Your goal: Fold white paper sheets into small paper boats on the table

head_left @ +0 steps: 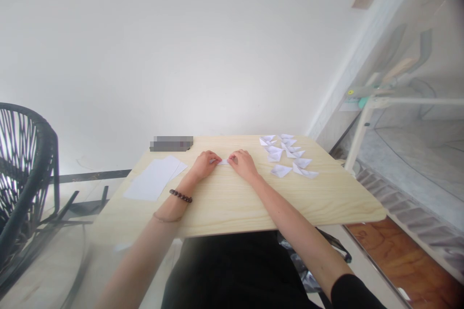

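Between my hands, low over the middle of the table, is a small piece of folded white paper. My left hand pinches its left end, and my right hand pinches its right end. Fingers cover much of the paper, so its exact fold is hidden. Left of my left hand lie flat white paper sheets, overlapping one another. Several folded paper boats stand in a loose group to the right of my right hand.
The pale wooden table meets a white wall. A dark blurred-out object lies at its back left corner. A woven chair stands at the left. On the right are a white metal frame and a clear sheet.
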Demonstrator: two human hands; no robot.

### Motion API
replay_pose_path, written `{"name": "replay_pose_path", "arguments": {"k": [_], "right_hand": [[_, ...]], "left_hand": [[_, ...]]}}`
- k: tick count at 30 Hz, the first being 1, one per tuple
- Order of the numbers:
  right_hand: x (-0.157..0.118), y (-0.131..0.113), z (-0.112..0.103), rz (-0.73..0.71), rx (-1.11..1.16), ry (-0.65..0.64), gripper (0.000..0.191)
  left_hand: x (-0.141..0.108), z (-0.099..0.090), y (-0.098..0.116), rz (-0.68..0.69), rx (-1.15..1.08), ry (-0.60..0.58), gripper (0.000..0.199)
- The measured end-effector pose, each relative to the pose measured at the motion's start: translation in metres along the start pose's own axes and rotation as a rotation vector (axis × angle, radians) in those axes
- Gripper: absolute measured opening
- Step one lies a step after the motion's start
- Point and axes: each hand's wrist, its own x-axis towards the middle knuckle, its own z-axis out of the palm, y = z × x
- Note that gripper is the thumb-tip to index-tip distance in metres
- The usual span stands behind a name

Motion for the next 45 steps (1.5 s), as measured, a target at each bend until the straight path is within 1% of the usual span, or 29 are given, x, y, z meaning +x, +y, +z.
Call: {"name": "replay_pose_path", "arguments": {"k": [4, 11, 23, 28, 31, 37, 45], "right_hand": [[0.001, 0.002, 0.002, 0.025, -0.005, 0.02, 0.018], [0.002, 0.003, 0.004, 0.035, -0.029, 0.023, 0.021], [0.0, 0.002, 0.0, 0.02, -0.052, 0.006, 0.023], [0.0, 0.001, 0.0, 0.042, -0.077, 0.036, 0.024], [0.0, -0.001, -0.001, 0.068, -0.103, 0.04, 0.025], [-0.001, -0.003, -0.004, 0.101, -0.178, 0.008, 0.027], [-0.002, -0.003, -0.004, 0.076, -0.212, 0.024, 0.029]], "left_hand": [[-0.001, 0.0, 0.003, -0.032, 0.058, 0.036, 0.02], [0.001, 0.002, -0.001, -0.099, 0.101, -0.01, 0.022], [0.001, 0.003, -0.004, -0.105, 0.133, -0.012, 0.022], [0.0, 0.002, -0.004, -0.113, 0.161, 0.004, 0.021], [-0.002, 0.002, -0.003, -0.146, 0.194, 0.023, 0.021], [-0.005, -0.002, 0.004, -0.209, 0.274, 0.056, 0.029], [-0.006, -0.005, 0.008, -0.209, 0.27, 0.059, 0.026]]}}
